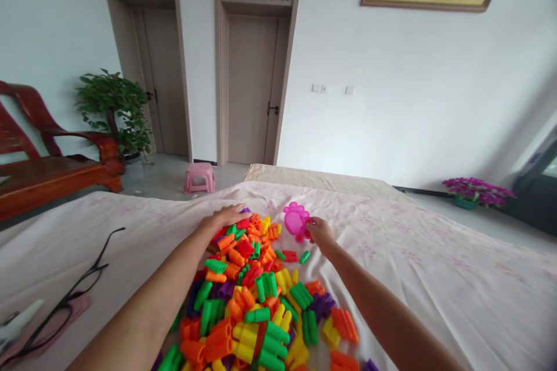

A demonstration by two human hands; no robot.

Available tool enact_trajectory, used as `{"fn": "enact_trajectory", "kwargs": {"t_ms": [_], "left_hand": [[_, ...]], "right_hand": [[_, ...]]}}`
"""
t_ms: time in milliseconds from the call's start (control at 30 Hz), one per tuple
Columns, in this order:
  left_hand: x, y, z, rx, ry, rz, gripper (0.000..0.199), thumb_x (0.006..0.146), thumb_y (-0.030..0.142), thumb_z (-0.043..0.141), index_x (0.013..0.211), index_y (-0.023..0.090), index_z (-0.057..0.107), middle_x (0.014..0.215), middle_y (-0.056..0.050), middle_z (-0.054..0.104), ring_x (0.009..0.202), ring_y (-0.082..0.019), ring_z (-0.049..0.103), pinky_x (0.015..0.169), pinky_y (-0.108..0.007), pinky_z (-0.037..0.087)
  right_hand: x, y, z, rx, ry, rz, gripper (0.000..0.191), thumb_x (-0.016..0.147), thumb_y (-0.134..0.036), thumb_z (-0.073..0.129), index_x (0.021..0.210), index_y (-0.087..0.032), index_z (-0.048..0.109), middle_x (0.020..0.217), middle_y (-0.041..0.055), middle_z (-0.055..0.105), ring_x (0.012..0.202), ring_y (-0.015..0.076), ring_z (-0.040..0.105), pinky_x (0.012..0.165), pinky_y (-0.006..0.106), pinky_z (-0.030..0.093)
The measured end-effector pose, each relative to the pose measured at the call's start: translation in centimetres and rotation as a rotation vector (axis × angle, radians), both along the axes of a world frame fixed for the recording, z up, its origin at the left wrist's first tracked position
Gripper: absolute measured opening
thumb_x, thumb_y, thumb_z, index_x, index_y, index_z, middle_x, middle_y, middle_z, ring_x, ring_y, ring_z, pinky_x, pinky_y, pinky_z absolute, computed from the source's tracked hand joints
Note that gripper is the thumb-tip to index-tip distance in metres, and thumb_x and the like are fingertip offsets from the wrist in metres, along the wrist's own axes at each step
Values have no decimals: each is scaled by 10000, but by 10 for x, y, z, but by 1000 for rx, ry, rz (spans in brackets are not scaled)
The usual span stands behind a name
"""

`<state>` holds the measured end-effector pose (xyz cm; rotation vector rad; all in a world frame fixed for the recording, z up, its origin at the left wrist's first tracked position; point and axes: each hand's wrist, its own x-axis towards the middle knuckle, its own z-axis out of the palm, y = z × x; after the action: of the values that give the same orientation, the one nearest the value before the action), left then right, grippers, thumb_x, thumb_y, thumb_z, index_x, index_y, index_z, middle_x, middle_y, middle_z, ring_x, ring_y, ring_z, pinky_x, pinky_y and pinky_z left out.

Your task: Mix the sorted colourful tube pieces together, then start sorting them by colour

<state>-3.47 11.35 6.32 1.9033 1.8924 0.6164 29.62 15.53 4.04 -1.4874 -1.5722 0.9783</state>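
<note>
A large heap of plastic building blocks (256, 284) in orange, green, yellow, red and purple is spread over the cloth between my forearms. My left hand (227, 215) lies over the far left end of the heap, fingers stretched out, with a purple block (246, 210) by its fingertips. In my right hand (321, 233) is a bright pink, paw-shaped plastic piece (296, 220), pinched at its right edge and held up beyond the heap. Near it, a small green block (304, 257) and a red block (289, 255) rest on the cloth.
A pale flowered cloth (391, 261) covers the surface. Black-framed glasses (69, 301) lie at the left. Beyond stand a pink stool (199, 178), a wooden bench (61, 168), a potted plant (115, 110) and purple flowers (477, 189).
</note>
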Motion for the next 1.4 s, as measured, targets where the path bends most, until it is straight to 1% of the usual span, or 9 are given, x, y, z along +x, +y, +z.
{"fn": "enact_trajectory", "kwargs": {"t_ms": [167, 300, 533, 733, 933, 1033, 1133, 1267, 1400], "left_hand": [[9, 4, -8, -51, -57, -135, 583, 741, 583, 562, 1185, 213, 634, 1233, -55, 681, 1080, -238, 620, 950, -308, 445], [17, -12, -3, -7, -107, -165, 508, 775, 572, 526, 1117, 214, 641, 1158, -44, 697, 1042, -223, 620, 940, -310, 451], [23, -53, 21, 80, -227, -157, 442, 830, 580, 430, 947, 208, 638, 910, -18, 697, 871, -195, 626, 805, -290, 496], [18, -103, 49, 167, -290, -147, 429, 846, 560, 434, 854, 185, 641, 891, -25, 688, 838, -193, 613, 793, -293, 494], [5, -151, 63, 214, -290, -73, 506, 869, 576, 380, 747, 171, 658, 843, -51, 702, 868, -218, 626, 880, -320, 477], [-1, -178, 63, 223, -269, -24, 502, 875, 577, 386, 814, 171, 676, 894, -61, 710, 913, -230, 631, 927, -336, 463], [-2, -213, 53, 265, -252, 37, 496, 886, 563, 400, 1065, 176, 653, 1145, -85, 679, 1111, -244, 595, 1015, -351, 428], [3, -272, 25, 364, -109, 37, 571, 872, 530, 481, 1361, 235, 495, 1434, -82, 498, 1339, -253, 442, 1126, -376, 337], [14, -332, -8, 356, 139, -50, 900, 722, 598, 655, 1506, 358, 282, 1567, -57, 317, 1413, -338, 322, 1139, -463, 316]], "right_hand": [[-25, -16, -18, -11, -5, 100, 171, 764, -164, 483, 850, -145, 630, 500, -36, 538, 387, 86, 469, 384, 175, 334], [-46, -40, -13, -38, 6, 183, 148, 755, -137, 496, 843, -151, 614, 503, -40, 545, 402, 86, 492, 393, 164, 330], [-64, -74, 17, -25, 8, 289, 149, 788, -135, 469, 867, -155, 595, 576, -14, 596, 451, 101, 523, 435, 179, 359], [-65, -101, 55, 387, -248, 333, 156, 811, -157, 494, 880, -184, 630, 744, 13, 655, 676, 138, 581, 595, 202, 376], [-60, -134, 92, 581, -287, 410, 233, 874, -223, 471, 1046, -206, 627, 838, 34, 682, 734, 156, 593, 658, 221, 393], [-46, -134, 96, 470, -117, 393, 225, 831, -226, 487, 1001, -184, 628, 729, 11, 647, 632, 134, 571, 567, 205, 411], [-15, -123, 87, 241, 77, 317, 283, 778, -233, 502, 1022, -145, 614, 624, -7, 598, 502, 115, 526, 436, 189, 391], [55, -111, 59, 87, 145, 143, 253, 732, -235, 547, 938, -112, 625, 583, 14, 598, 479, 113, 526, 392, 183, 388], [127, -116, 28, -36, 72, -41, 209, 709, -206, 573, 889, -117, 631, 614, 42, 632, 511, 123, 568, 416, 190, 409]]}}
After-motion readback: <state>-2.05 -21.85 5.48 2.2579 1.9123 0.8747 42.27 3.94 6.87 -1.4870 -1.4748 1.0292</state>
